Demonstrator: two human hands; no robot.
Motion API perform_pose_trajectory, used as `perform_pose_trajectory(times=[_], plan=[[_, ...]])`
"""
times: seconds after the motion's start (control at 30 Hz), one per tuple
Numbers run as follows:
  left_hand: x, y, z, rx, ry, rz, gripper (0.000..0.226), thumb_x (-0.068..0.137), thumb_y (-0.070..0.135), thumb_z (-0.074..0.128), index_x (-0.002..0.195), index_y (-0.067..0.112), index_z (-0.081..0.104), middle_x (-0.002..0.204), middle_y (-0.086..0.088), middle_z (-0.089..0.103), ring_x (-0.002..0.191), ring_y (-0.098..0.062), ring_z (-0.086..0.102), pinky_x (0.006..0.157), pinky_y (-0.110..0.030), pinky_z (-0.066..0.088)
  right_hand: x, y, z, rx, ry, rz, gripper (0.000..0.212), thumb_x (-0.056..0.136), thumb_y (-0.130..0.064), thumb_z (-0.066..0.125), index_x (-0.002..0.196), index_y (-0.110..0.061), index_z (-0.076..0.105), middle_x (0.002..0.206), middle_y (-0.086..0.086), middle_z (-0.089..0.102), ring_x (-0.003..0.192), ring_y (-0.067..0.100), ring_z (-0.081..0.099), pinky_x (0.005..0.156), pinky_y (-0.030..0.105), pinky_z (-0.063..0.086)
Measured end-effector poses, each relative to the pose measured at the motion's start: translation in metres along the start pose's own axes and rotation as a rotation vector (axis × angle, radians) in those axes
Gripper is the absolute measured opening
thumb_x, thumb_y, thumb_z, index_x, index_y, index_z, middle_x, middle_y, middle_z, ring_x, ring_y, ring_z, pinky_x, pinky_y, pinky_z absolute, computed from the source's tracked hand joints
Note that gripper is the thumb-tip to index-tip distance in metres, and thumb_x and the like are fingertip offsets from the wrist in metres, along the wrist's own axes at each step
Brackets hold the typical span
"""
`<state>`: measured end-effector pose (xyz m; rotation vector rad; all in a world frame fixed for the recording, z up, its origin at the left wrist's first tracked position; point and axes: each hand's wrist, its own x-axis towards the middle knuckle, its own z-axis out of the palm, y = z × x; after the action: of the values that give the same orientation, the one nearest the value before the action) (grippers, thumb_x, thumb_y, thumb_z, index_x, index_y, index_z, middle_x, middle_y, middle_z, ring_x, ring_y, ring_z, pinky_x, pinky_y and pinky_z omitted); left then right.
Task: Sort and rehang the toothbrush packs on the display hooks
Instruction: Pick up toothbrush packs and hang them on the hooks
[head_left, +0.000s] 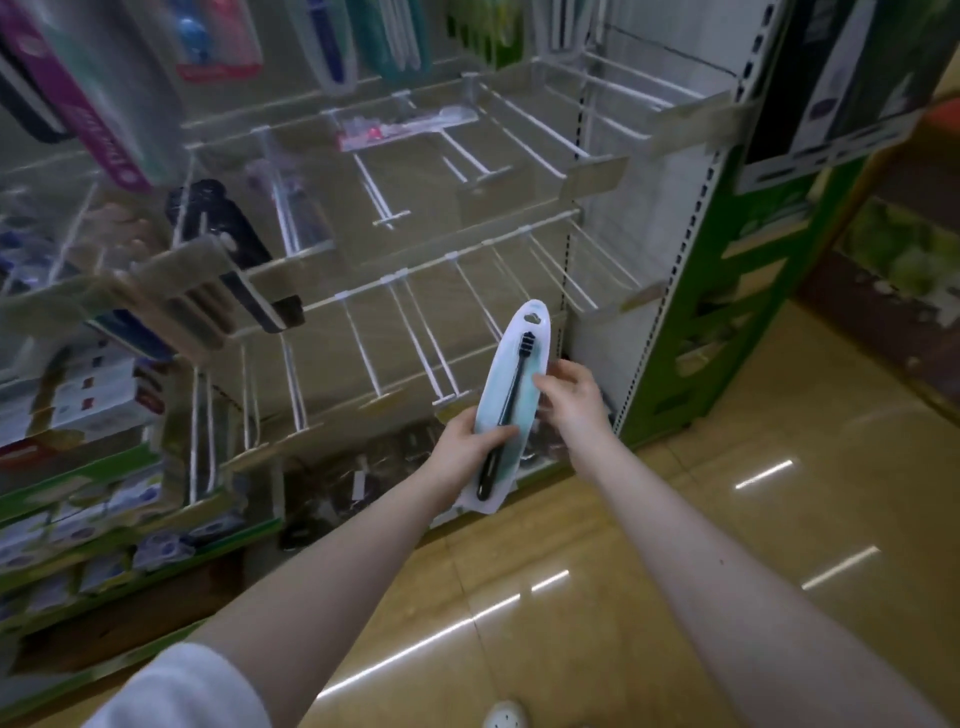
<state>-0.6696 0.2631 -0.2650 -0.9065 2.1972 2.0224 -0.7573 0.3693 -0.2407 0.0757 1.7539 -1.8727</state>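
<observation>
A long oval toothbrush pack (517, 364), pale blue with a black brush inside, is held upright in front of the lower display hooks (415, 358). My left hand (470, 441) grips its lower part, thumb across the front. My right hand (571, 395) touches the pack's right edge with loosely bent fingers. The pack's hang hole points up toward the white wire hooks, most of which are bare. A pink pack (395, 127) lies on an upper hook row. Dark packs (234, 249) hang at the left.
More toothbrush packs (104, 104) hang at the top left. Boxed goods (88, 405) fill the left shelves. Dark packs (374, 467) lie on the bottom shelf. A green shelf upright (691, 332) stands to the right, with glossy yellow floor (675, 545) beyond it.
</observation>
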Motion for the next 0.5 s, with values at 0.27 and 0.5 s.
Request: perform_pose_trajectory(times=[0.27,0.5], plan=[[0.048,-0.023,0.049,0.083,-0.033,-0.11,0.037,0.079,0.027,0.071,0.11,0.011,0.059,0.108,-0.008,0.067,0.094,-0.021,0.065,0.085,-0.034,0.052,0.05,0.008,-0.069,-0.099,0.109,0.064,0.011,0.1,-0.021,0.041,0.103,-0.014,0.049,0.122,0.027,0.057,0.096,0.031,0.061,0.085,0.046,0.051],[0.113,-0.038,0.111,0.194,-0.054,-0.282,0.034,0.083,0.026,0.068,0.113,0.012,0.06,0.105,-0.005,0.066,0.092,-0.02,0.063,0.081,-0.031,0.05,0.137,0.022,-0.137,-0.248,0.003,0.129,0.017,0.1,-0.018,0.038,0.106,-0.007,0.049,0.115,0.026,0.059,0.107,0.038,0.058,0.095,0.048,0.045]])
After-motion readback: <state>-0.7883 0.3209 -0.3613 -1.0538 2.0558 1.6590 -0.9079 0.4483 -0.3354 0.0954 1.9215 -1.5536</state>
